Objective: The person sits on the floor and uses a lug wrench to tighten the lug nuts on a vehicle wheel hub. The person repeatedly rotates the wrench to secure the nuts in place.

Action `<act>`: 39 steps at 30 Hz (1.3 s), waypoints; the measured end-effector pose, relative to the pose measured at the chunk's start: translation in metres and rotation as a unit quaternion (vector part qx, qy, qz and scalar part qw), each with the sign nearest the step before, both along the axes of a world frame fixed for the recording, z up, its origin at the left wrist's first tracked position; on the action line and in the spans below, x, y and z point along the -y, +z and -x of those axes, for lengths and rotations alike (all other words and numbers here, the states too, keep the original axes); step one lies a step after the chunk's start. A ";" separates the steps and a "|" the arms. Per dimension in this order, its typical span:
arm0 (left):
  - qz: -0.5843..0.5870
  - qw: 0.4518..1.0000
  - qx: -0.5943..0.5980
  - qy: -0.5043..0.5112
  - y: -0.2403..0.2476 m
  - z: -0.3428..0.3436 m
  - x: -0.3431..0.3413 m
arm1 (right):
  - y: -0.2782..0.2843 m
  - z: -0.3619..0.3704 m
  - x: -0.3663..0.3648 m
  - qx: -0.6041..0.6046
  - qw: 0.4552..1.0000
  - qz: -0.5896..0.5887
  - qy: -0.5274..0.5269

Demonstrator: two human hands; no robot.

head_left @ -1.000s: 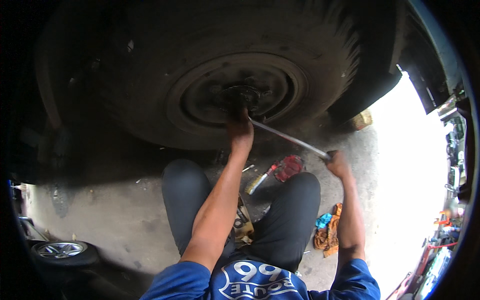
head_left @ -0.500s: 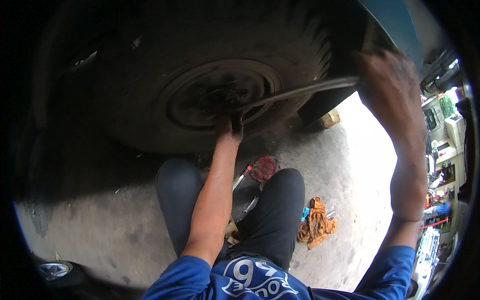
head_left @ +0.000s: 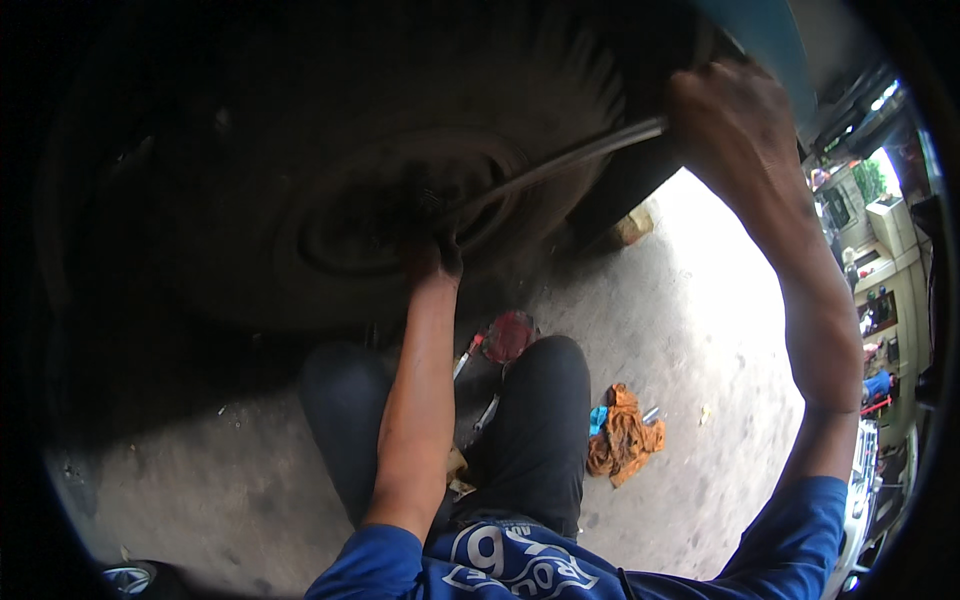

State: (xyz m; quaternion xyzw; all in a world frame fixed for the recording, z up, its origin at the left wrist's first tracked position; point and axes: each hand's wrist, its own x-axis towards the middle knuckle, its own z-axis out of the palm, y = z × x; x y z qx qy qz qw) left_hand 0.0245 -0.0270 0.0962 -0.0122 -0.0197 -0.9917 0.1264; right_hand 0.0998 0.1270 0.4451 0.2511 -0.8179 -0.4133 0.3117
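A large dark wheel (head_left: pixel 330 265) with its tire stands in shadow before me. My right hand (head_left: pixel 738 115), at the upper right, is wrapped round the far end of a long metal wrench handle (head_left: pixel 570 155). That bar slants down leftward to the middle of the wheel. Close to the hub, my left hand (head_left: pixel 435 255) is at the bar's inner end; deep shadow hides most of its fingers and whatever they grip. The wrench's head on the hub is too dark to make out.
On the floor between my knees lie a red round object (head_left: pixel 509 336) and a red-handled tool (head_left: pixel 466 355). A crumpled orange-brown rag (head_left: pixel 627 440) lies right of my knee. A block (head_left: pixel 632 228) sits by the tire. Another wheel (head_left: pixel 135 578) shows at the lower left.
My right hand and the bar's outer end have swung slightly upward, tilting the bar more steeply. My left hand stays at the hub. The whole view has shifted a little.
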 end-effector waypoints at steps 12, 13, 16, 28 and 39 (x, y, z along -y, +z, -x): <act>0.217 0.954 0.193 0.074 0.002 -0.015 -0.009 | -0.152 0.092 -0.176 -0.044 0.980 0.189 -0.041; 0.238 0.947 0.191 0.100 -0.001 -0.017 -0.014 | -0.197 0.103 -0.199 -0.033 0.970 0.229 -0.069; 0.584 0.727 0.259 0.252 -0.009 -0.021 -0.009 | -0.374 0.105 -0.213 0.083 0.898 0.366 -0.231; 0.724 0.614 0.224 0.222 -0.017 -0.044 0.012 | -0.518 0.022 -0.122 0.610 0.612 0.483 -0.141; 0.380 0.892 0.225 0.092 -0.010 -0.028 0.007 | -0.113 -0.003 -0.139 0.184 0.927 0.286 -0.159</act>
